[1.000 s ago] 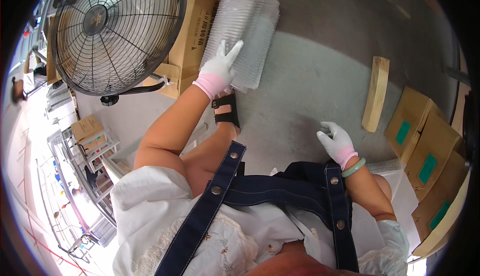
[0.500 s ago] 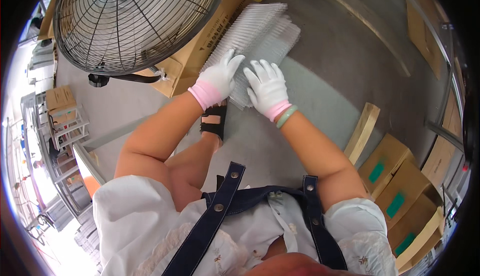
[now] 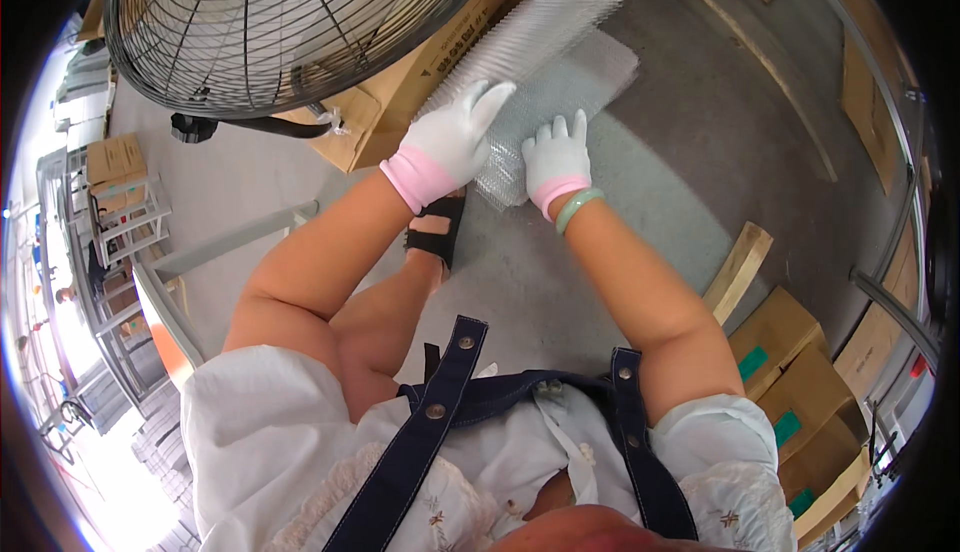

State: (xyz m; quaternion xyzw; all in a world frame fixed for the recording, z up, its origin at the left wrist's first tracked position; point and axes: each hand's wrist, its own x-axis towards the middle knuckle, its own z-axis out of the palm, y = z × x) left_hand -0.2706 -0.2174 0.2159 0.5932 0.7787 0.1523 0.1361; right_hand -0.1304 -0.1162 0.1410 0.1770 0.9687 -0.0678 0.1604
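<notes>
Both my hands wear white gloves with pink cuffs. A stack of clear, ridged plastic sheeting (image 3: 575, 77), which looks like bubble wrap, lies at a slant on the floor ahead of me. My left hand (image 3: 452, 140) rests on its left part, thumb and forefinger apart, the other fingers partly hidden. At the near right edge of the sheeting, my right hand (image 3: 557, 155) lies with fingers stretched forward and seems to touch it. A green bangle (image 3: 578, 209) circles my right wrist.
A large black-caged fan (image 3: 290, 32) stands close at upper left, beside a long cardboard box (image 3: 395, 92). Brown cartons (image 3: 785, 352) and a wooden piece (image 3: 738, 270) lie at right. Metal racks (image 3: 100, 282) line the left, and my sandalled foot (image 3: 436, 232) is just below the sheeting.
My view has shifted slightly, so the fan and sheeting sit differently in it. The right hand has moved a little nearer the sheeting's right edge, its fingers closer together.
</notes>
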